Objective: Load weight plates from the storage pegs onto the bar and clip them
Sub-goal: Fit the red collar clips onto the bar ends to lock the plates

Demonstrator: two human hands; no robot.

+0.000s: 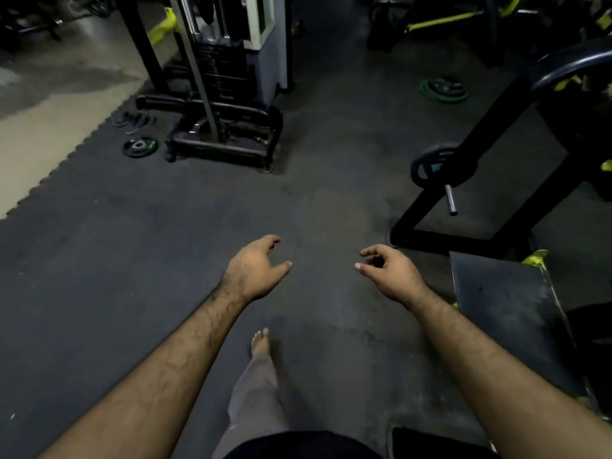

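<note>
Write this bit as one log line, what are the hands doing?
left hand: open, empty | right hand: open, empty | plate on peg: untouched | stage: walking over

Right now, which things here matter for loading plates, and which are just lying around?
For the job:
plate on the peg
bare steel peg
green-rimmed plates
small plate
left hand and right hand, both empty

Lying about:
sandals
cable machine

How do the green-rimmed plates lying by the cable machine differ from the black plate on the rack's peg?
The small green-rimmed plates lie flat on the floor mat at left; the black plate stands upright on the black rack at right. The floor plates show green; the racked one looks all black and larger. Both are round, and neither hand touches them.
</note>
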